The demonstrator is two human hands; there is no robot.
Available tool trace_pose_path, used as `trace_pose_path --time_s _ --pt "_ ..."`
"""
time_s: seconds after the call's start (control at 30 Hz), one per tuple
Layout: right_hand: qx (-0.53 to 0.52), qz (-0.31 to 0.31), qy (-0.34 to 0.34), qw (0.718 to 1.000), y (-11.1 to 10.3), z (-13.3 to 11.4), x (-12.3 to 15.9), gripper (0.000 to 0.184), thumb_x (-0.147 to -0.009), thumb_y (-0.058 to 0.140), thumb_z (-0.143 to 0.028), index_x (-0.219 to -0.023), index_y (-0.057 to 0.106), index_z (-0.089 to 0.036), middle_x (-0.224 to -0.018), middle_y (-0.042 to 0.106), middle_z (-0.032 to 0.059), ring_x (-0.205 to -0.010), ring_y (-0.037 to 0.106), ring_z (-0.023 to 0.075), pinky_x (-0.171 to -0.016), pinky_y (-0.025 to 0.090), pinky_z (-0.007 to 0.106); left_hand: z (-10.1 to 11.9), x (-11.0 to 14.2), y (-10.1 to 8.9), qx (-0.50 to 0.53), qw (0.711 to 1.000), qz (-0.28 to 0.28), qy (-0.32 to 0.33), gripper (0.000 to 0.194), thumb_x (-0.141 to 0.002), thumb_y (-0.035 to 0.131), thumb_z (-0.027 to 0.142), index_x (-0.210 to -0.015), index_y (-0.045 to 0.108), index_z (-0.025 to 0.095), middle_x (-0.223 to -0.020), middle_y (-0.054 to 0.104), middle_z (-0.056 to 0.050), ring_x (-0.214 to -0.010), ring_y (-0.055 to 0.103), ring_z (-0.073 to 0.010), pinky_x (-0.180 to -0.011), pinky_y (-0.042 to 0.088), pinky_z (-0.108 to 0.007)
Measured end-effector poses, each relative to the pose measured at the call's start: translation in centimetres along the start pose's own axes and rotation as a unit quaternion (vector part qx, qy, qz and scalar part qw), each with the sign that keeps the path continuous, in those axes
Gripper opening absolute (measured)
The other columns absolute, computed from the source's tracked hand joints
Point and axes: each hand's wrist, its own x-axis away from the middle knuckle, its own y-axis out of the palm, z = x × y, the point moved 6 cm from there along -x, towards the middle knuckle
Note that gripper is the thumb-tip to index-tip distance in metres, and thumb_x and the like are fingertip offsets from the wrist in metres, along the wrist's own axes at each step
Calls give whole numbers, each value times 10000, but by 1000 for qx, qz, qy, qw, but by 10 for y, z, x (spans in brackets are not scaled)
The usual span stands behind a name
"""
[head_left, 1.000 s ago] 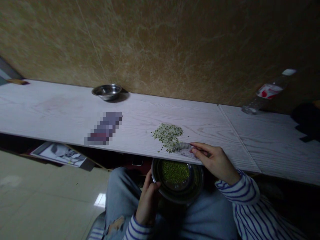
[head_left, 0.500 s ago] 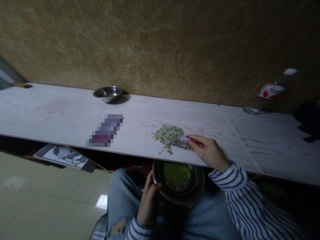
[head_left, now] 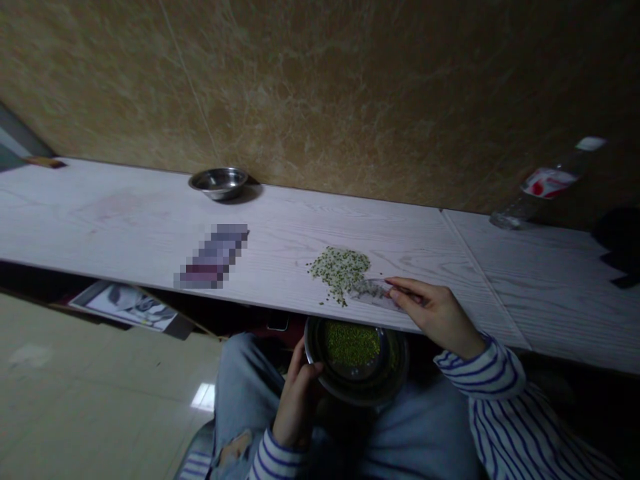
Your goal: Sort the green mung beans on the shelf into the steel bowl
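My left hand (head_left: 295, 397) grips the left rim of a metal bowl (head_left: 360, 397), thumb on top, just below the table's front edge. Small green beans (head_left: 353, 343) lie inside this bowl. On the table is a loose pile of green beans mixed with white grains (head_left: 343, 267). My right hand (head_left: 435, 313) pinches a clear, thin plastic piece (head_left: 373, 291) between thumb and fingers. Its far end is low at the pile's right side and touches or nearly touches the grains. Whether it carries any grains is hard to tell.
An empty-looking steel bowl (head_left: 219, 183) stands by the wall. A pixelated flat object (head_left: 213, 259) lies left of the pile. At the right, a clear bottle (head_left: 547, 183) with a red and white label stands near a dark object (head_left: 620, 243). An open drawer (head_left: 127, 307) is below the table.
My right hand has drawn the plastic piece a little to the right and toward the table's front edge. My left hand keeps its hold on the bowl. The view has shifted slightly.
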Motion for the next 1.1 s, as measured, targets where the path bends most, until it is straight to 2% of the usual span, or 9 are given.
trace_pose_path --time_s 0.27,0.43,0.6,0.73,1.1 --pt "-21 -8 3 1000 11 -3 0 292 -848 645 -307 -1049 807 -170 -901 818 89 -835 776 238 -815 633 361 2 3 1 -9 1000 8 3 628 -685 765 211 -1299 640 240 -1238 735 -94 -1191 637 -345 -1028 470 -480" --pt "-8 -19 2 1000 10 -6 3 285 -856 645 -314 -1049 809 -183 -948 818 89 -822 775 237 -758 642 353 3 3 0 -11 1000 19 6 601 -671 762 194 -1263 670 246 -1227 747 -82 -1176 645 -332 -1001 490 -445" --pt "-19 -16 7 1000 10 -6 4 289 -853 646 -302 -1053 806 -168 -938 818 92 -866 777 240 -824 638 364 3 3 1 -3 1000 4 7 582 -677 760 191 -1251 687 253 -1235 748 -87 -1202 638 -334 -1013 482 -436" --pt "-24 -19 3 1000 13 -9 4 274 -857 642 -289 -1045 809 -179 -940 819 87 -857 777 237 -814 643 362 3 3 0 -17 1000 7 7 598 -674 763 201 -1264 679 253 -1226 751 -78 -1224 621 -330 -1008 484 -424" --pt "-30 -14 9 999 11 -6 3 269 -849 655 -294 -1043 808 -188 -915 820 77 -808 777 227 -773 646 347 3 3 -3 -30 999 9 11 623 -712 750 227 -1322 626 240 -1252 722 -101 -1153 643 -336 -958 507 -452"
